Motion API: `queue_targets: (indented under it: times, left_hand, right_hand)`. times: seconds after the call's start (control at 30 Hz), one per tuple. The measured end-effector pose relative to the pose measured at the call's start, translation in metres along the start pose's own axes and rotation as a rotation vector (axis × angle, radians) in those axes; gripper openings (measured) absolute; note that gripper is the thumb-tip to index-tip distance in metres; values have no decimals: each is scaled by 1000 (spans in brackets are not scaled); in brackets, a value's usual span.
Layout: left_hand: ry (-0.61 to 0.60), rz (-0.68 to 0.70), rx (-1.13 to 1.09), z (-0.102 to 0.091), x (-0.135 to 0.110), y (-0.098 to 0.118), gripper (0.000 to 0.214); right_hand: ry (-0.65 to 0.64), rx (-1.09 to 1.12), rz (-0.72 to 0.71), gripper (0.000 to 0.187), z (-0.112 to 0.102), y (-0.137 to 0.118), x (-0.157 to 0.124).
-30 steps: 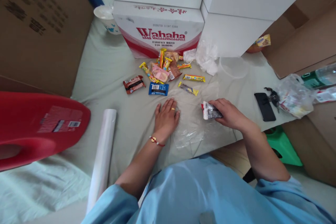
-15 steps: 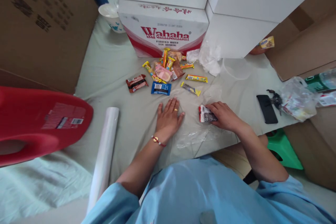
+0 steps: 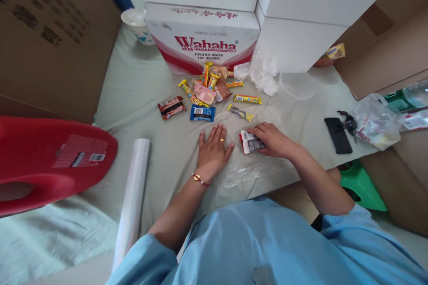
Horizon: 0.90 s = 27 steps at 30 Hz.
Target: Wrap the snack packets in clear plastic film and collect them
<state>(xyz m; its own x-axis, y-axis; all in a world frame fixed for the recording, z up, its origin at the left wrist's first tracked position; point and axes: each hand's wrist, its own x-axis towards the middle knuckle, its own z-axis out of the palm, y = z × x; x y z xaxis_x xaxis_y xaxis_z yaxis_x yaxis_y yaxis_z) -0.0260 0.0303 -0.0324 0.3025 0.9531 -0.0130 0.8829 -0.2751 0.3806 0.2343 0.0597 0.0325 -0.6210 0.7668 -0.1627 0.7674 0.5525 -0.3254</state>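
Note:
My left hand (image 3: 211, 150) lies flat with fingers spread on a clear plastic bag (image 3: 247, 173) spread over the pale green cloth. My right hand (image 3: 272, 139) grips a small red, white and dark snack packet (image 3: 249, 142) and holds it just right of my left hand, over the bag. Beyond the hands lies a scatter of wrapped snacks (image 3: 209, 91): a blue packet (image 3: 202, 113), a brown-red packet (image 3: 171, 107) and several yellow bars.
A Wahaha carton (image 3: 200, 38) and white boxes stand at the back. A white roll (image 3: 132, 196) and a red plastic stool (image 3: 50, 160) lie at left. A clear tub (image 3: 297, 85), a black phone (image 3: 337, 135), keys and a crumpled bag (image 3: 377, 122) are at right.
My right hand has carried the snack packet leftward, from the bag's right side to close beside my left hand. My left hand has stayed flat on the bag.

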Motion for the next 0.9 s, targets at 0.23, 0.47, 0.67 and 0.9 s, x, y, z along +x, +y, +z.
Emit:
queue_targets:
  times: [0.23,0.47,0.67,0.9]
  left_hand:
    - [83,22,-70,-4,-9,-9,61]
    - [49,432,-238,-31,-53,-20,46]
    - [-193,509,-193,-19,-70,-32,26]
    - [-53,278,-405,-19,-43,-29,27]
  right_hand:
    - [177,173,-64,73,-4,19,-37]
    - [201,332,43,30,26,20,-126]
    - [361,322,41,16,77,18,-136]
    - [324,513,-62,24,14,26,-103]
